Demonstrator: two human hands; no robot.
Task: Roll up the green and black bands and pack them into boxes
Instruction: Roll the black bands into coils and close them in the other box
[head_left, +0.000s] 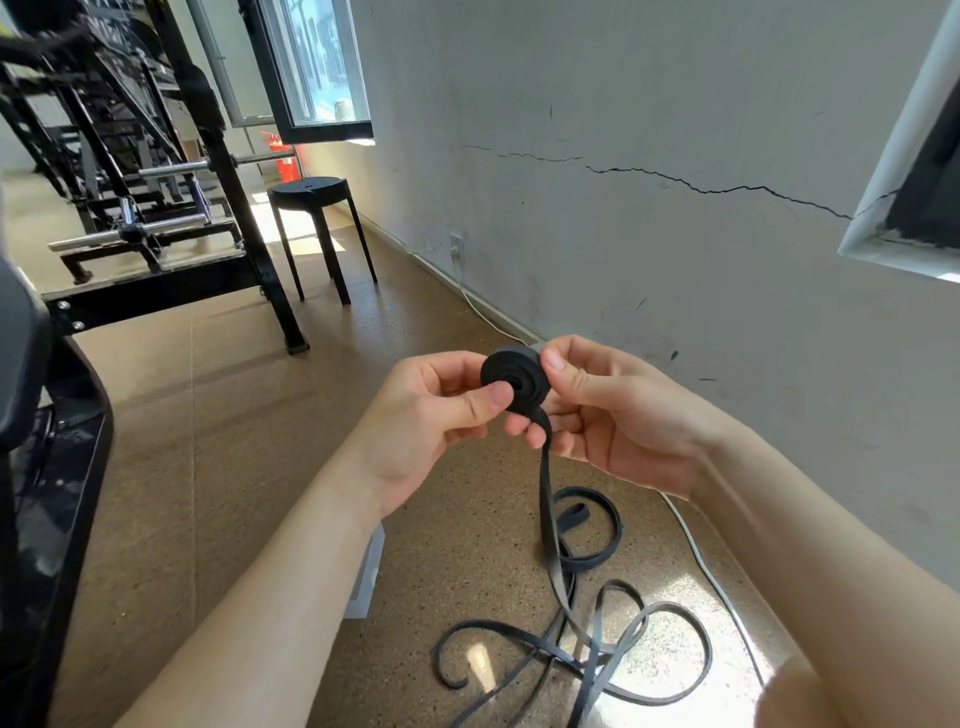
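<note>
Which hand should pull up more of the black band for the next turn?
Probably the right hand. The black band hangs loose from its fingers, while the left hand pinches the roll, thumb on its face, so it is busy steadying it.

Bright daylight enters through the window (322, 67). Glaring sun patches lie on the floor (208, 415) below the window and far from it. Wide-angle bending shows at the frame edges.

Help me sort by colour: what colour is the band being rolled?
Black; the band shows clearly in the head view.
</note>
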